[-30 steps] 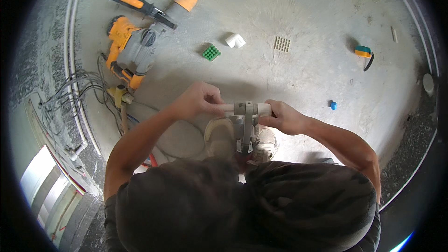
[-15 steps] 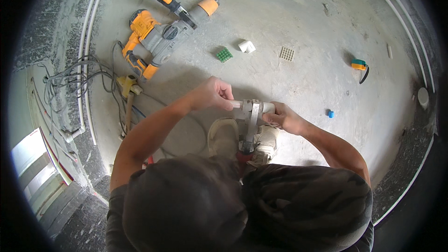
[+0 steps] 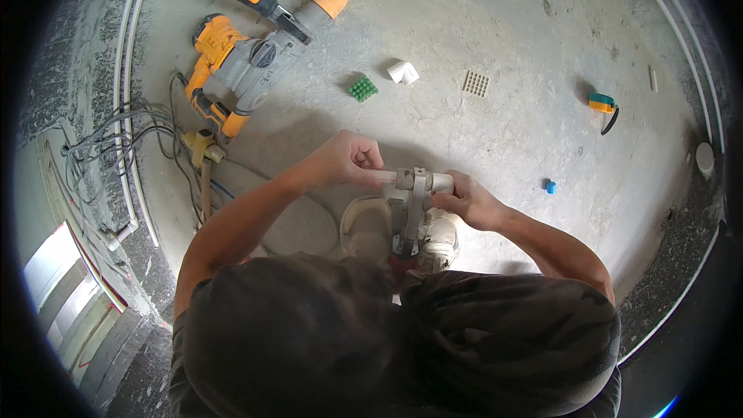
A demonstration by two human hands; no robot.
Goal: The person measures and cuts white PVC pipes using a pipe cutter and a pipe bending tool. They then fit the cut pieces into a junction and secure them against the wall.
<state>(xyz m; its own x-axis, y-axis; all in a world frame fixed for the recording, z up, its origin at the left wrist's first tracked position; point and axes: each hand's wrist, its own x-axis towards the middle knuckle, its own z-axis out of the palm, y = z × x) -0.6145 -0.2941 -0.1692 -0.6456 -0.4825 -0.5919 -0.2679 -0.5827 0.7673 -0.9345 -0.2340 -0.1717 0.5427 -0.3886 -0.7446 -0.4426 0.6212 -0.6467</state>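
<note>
My left hand [image 3: 346, 159] pinches a thin white plastic pipe [image 3: 386, 176]. The pipe's end sits in a round die on one side of a pipe fusion welder [image 3: 416, 205], a flat metal bar standing upright between my shoes. At the opposite side, my right hand [image 3: 478, 201] is closed around a white pipe fitting [image 3: 442, 183] that meets the other die. Pipe, dies and fitting lie in one line. The welder's lower end shows red near my shoes [image 3: 365, 226]; my knees hide the rest.
An orange and grey rotary hammer [image 3: 259, 62] lies at the far left, beside a yellow-headed hammer [image 3: 203, 147] and tangled cables [image 3: 124, 131]. Ahead are green plugs [image 3: 363, 89], a white elbow [image 3: 402, 72] and a beige plug grid [image 3: 476, 83]. A tape measure [image 3: 601, 103] and blue cap [image 3: 550, 186] lie right.
The view has shifted slightly, so the tools on the left appear further left. Both hands keep their grips on the pipe and fitting at the welder, with little movement between them.
</note>
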